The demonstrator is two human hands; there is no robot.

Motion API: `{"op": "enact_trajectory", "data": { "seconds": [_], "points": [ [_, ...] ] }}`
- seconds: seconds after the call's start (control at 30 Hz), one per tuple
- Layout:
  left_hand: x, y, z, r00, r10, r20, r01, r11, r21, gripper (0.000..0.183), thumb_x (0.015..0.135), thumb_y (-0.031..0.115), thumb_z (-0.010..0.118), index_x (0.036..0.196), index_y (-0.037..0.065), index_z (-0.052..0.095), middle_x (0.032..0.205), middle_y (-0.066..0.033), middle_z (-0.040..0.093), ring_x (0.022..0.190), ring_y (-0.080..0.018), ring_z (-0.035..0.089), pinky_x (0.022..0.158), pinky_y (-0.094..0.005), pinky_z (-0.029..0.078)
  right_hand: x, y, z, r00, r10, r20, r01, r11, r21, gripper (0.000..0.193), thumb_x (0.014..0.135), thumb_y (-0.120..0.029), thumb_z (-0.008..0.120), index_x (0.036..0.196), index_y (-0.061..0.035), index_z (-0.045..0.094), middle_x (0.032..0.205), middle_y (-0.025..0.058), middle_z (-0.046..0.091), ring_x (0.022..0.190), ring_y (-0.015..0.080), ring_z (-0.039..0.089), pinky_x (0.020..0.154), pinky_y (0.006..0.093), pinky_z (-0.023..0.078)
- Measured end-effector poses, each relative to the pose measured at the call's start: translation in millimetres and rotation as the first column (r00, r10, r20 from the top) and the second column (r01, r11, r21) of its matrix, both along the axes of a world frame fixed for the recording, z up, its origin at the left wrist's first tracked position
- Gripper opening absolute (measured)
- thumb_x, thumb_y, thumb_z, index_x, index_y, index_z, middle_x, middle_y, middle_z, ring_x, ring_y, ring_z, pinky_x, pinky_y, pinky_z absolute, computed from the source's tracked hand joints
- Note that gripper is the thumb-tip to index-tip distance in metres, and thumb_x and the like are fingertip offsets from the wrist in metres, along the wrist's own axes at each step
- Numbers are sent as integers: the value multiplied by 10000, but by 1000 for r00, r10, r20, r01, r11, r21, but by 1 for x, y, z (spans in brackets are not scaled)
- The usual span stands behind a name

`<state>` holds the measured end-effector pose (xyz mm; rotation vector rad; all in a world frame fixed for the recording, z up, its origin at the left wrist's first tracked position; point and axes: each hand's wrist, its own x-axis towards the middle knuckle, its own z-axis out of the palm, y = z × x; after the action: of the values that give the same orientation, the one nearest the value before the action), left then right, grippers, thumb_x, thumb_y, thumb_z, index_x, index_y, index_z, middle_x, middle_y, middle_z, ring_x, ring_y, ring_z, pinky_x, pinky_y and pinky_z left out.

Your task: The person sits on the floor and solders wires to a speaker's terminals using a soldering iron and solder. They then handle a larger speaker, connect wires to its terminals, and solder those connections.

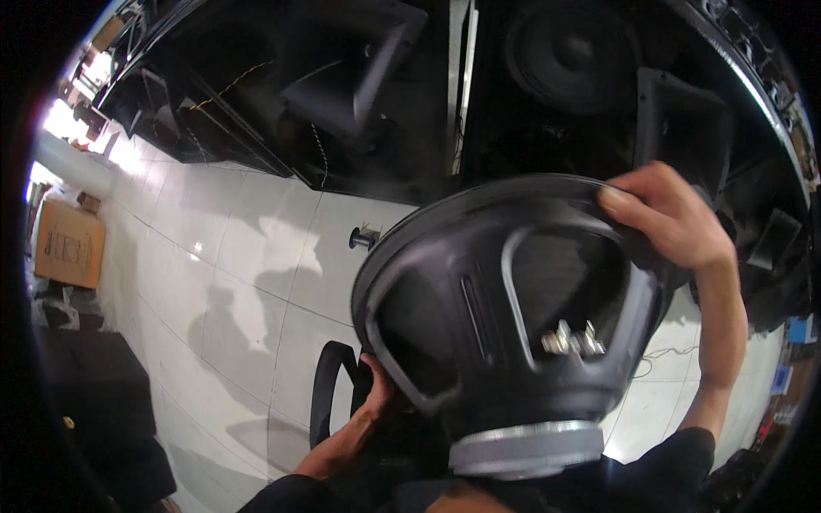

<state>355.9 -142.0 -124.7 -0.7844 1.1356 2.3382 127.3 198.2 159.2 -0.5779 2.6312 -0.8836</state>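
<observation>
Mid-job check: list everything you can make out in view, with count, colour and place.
loudspeaker: one, black with grey back, centre
cabinets: at least two, black, top
horns: at least two, black, in cabinets
wire: one, yellow, upper left
spool: one, dark, on floor
loop-shaped bar: one, black, lower centre-left
carton: one large, brown, left
floor: one, white tile, below
sleeves: two, black, lower edge
left hand: one, bare, loudspeaker's left rim
right hand: one, bare, its upper-right rim

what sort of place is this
Likely a loudspeaker workshop, for assembly or repair: a large speaker driver is held up in front, with another round speaker and a black horn beyond it.
</observation>
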Motion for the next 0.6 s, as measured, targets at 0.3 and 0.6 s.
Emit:
{"op": "enact_trajectory", "data": {
  "seconds": [0.3, 0.6],
  "points": [
    [-120, 13, 43, 667, 484, -567, -136, 827, 545, 630, 994, 625, 410, 1251, 77, 585, 1134, -151, 662, 1072, -292, 640, 972, -403, 498, 126, 19, 129, 475, 26, -880, 177, 976, 125, 552, 947, -509, 595, 1003, 31, 697, 760, 70, 657, 628, 133, 588, 680, 319, 442],
    [-176, 22, 144, 330, 333, -883, -455, 876, 161, 496, 1028, 302, 476, 1398, -28, 450, 1476, -192, 465, 1383, -279, 439, 1183, -398, 301, 237, -34, 83, 480, 169, -861, 0, 981, 193, 237, 768, -305, 799, 861, -113, 697, 816, 31, 751, 836, 201, 738, 808, 311, 523]
  ]
}}
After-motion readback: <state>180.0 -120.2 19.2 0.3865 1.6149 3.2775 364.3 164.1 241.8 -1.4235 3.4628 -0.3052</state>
